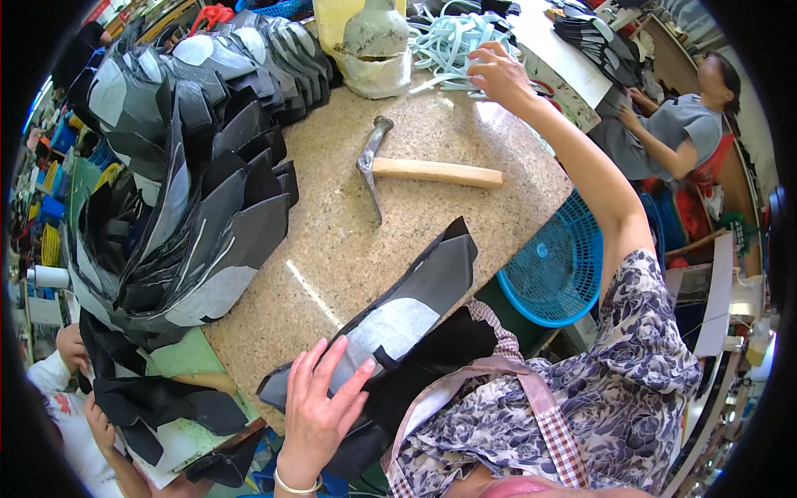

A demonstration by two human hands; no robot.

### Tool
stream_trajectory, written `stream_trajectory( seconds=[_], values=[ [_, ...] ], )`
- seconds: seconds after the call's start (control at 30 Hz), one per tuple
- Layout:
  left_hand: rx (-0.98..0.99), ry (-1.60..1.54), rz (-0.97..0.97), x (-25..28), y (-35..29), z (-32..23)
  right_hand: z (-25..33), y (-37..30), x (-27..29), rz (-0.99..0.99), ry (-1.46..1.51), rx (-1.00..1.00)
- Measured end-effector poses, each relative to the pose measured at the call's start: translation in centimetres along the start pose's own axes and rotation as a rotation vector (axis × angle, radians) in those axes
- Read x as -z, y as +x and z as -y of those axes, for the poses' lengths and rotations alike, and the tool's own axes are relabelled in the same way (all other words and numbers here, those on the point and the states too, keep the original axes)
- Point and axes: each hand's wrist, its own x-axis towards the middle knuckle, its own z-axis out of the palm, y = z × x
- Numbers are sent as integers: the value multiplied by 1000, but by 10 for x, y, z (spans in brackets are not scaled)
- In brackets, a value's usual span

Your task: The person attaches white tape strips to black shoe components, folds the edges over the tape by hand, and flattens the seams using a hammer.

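A dark grey shoe-upper piece (436,278) with a pale grey rounded patch lies at the near edge of the speckled tabletop (332,249). My left hand (320,398) rests on its near end, fingers spread and lying flat. My right arm stretches to the far side, where my right hand (501,76) is at a tangled heap of light-blue strips (448,41). Its fingers are loosely bent and apart, and no strip shows clearly gripped. Between the two hands lies a hammer (436,172) with a wooden handle, its metal head to the left.
Stacked dark upper pieces (191,249) fill the table's left side. A worn, pale bottle-shaped container (375,50) stands at the back. Below the right edge sits a blue plastic basket (552,270). One person (677,137) sits at right; another person's hands (100,419) hold dark pieces at lower left.
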Motion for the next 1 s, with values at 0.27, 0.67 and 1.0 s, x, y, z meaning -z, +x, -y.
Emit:
stream_trajectory(
  seconds=[0.27, 0.67, 1.0],
  values=[
    [356, -1272, -282, -24, 30, -10, 199, -31, 151, 44, 1069, 592],
    [484, -776, -419, -9, -12, 1, 216, -90, 152, 523, 1383, 221],
    [475, -302, -366, -16, 6, 11, 229, -87, 139, 356, 1064, 232]
  ],
)
